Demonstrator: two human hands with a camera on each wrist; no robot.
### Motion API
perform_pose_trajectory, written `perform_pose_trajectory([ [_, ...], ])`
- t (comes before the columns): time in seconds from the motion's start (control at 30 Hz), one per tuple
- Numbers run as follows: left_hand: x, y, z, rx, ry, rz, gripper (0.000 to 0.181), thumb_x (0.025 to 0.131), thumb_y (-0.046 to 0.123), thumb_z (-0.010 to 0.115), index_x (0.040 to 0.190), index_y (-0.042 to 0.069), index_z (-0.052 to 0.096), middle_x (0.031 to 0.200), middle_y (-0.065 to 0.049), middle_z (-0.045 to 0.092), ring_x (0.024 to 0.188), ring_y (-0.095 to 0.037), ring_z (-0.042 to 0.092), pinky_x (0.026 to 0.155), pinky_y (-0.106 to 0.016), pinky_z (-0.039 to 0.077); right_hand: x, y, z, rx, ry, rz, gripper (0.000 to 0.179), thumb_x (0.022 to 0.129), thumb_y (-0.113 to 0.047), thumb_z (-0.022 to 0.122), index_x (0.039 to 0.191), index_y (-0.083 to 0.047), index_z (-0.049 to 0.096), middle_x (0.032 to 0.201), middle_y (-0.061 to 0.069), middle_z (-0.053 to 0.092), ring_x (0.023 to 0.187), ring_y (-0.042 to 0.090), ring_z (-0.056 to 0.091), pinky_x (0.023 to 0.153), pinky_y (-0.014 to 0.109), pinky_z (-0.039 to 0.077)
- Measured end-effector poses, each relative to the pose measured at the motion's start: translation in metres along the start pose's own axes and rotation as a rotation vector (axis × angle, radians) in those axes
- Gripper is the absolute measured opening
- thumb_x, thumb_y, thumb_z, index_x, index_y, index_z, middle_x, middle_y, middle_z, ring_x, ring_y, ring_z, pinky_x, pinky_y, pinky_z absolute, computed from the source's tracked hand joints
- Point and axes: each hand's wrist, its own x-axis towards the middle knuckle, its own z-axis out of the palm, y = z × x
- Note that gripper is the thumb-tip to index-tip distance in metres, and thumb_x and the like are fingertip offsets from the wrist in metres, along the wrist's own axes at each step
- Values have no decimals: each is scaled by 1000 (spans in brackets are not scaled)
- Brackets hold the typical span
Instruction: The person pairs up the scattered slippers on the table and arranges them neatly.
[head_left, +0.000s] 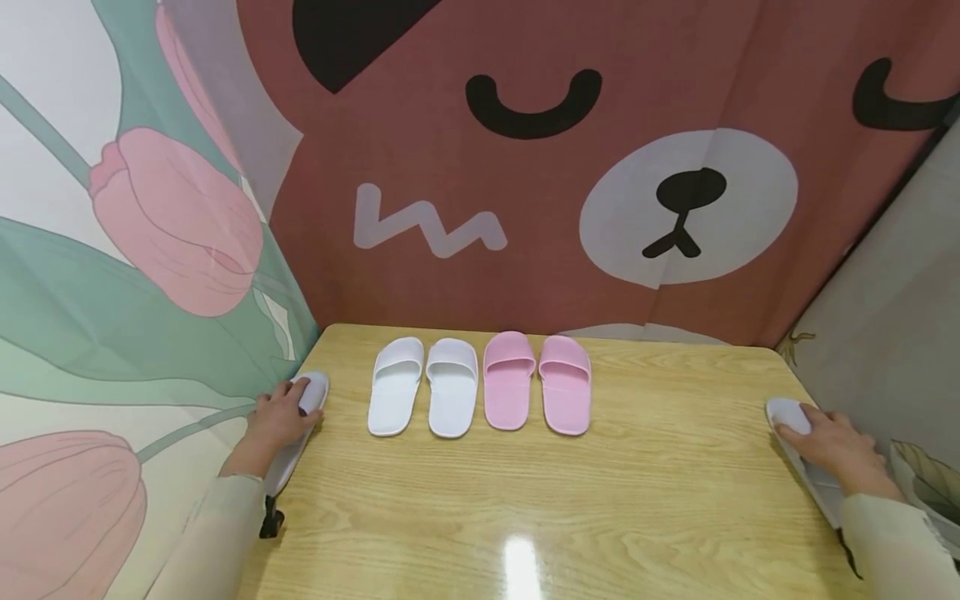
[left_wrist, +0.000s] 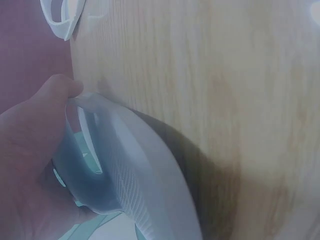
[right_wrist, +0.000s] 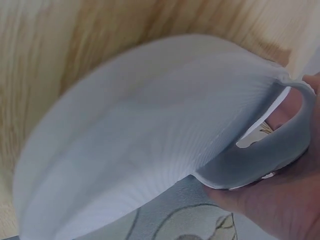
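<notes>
It's curtained off here, home or studio I can't tell. A bear-print curtain [head_left: 540,183] and tulip-print curtain [head_left: 150,250] border the wood-grain table [head_left: 420,517].

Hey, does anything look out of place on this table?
Yes: one pale slipper tilts in the left hand, another pale slipper in the right hand, at opposite sides of the table, while the white slippers and pink slippers lie flat in neat pairs.

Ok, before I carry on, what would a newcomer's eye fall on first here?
Probably the huge brown cartoon face filling the backdrop behind the wooden table. Then the pink slippers, side by side near the table's back edge, just right of the white slippers. At the sides, the left hand grips a pale slipper, the right hand a second slipper.
</notes>
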Motion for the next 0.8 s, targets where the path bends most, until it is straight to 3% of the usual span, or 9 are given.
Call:
perform_pose_trajectory([
  [0.37, -2, 1, -1, -7, -13, -10, 72, 97, 40, 60, 152, 4, 31, 149, -33, 30, 125, -66, 32, 82, -80, 40, -4, 3, -2, 48, -15, -8, 110, 94, -75, 39, 156, 6, -2, 143, 49, 0, 117, 81, 11, 87, 82, 20],
  [0.6, -1, -3, 1, -30, -4, -23, 72, 97, 39, 59, 154, 4, 29, 150, -33, 28, 126, -65, 30, 84, -82, 36, -6, -1, -3, 34, 58, -37, 106, 96, -72, 41, 156, 6, 3, 141, 50, 7, 117, 80, 14, 88, 82, 21],
  [0.8, -1, -1, -2, -54, -9, -40, 72, 97, 37, 59, 154, 4, 29, 149, -34, 28, 128, -63, 29, 88, -84, 31, -11, -3, -3, 35, 59, -30, 106, 96, -71, 42, 156, 7, 3, 141, 50, 8, 118, 80, 14, 89, 82, 21],
])
